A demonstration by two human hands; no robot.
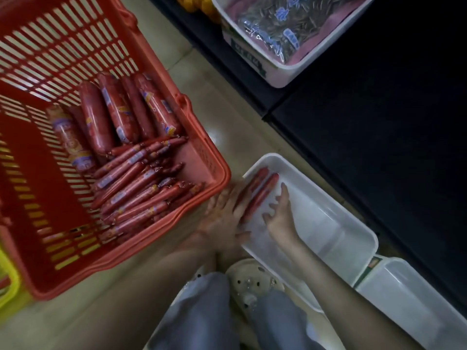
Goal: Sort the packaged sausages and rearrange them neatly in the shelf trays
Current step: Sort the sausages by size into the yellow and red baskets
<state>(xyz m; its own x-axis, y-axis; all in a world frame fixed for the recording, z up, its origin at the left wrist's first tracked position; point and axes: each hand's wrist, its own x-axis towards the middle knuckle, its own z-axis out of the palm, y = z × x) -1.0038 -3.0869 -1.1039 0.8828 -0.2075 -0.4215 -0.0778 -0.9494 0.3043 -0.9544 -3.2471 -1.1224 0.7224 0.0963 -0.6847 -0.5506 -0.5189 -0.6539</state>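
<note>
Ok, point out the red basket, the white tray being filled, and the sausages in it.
red basket (pixel 201 155): head view, its right-hand side wall.
white tray (pixel 316 218): head view, bare floor.
sausages (pixel 262 195): head view, middle of the right-hand one.

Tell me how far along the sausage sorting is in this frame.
Barely begun. Done: two thin sausages lie side by side at one end of the white tray. In hand: the blurred left hand and the right hand flank them with open fingers, apparently lining them up. Left: a pile of thin sausages and several thick sausages lie in the red basket.
</note>
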